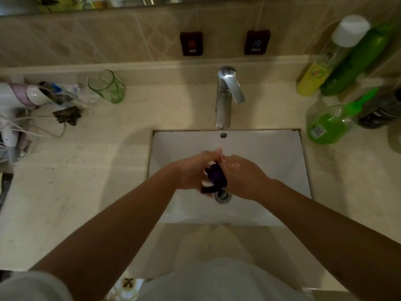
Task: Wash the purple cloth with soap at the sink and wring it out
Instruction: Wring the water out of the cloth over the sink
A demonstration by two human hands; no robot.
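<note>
Looking down over a sink, both bare hands meet above the drain with the purple cloth bunched between them. The left hand curls its fingers around the left side of the cloth, and the right hand curls around the right side, so the crumpled fabric is squeezed in the middle. Whitish patches show on the cloth beside the left fingers — whether they are foam I cannot tell. The right hand's back glistens wet.

The basin is white and rectangular, set into a pale stone counter. A chrome tap stands behind the basin, its spout reaching toward the hands; I cannot see water running. On the tiled wall above hang two dark tags, one marked HOT and one marked COLD.

On the counter to the right stand a yellow bottle with a white cap, a tall green bottle just beside it, a round clear bottle of green liquid, and a dark bottle at the edge. On the left sit a green glass, a white appliance and loose white cables — small items there are too blurred to name.
</note>
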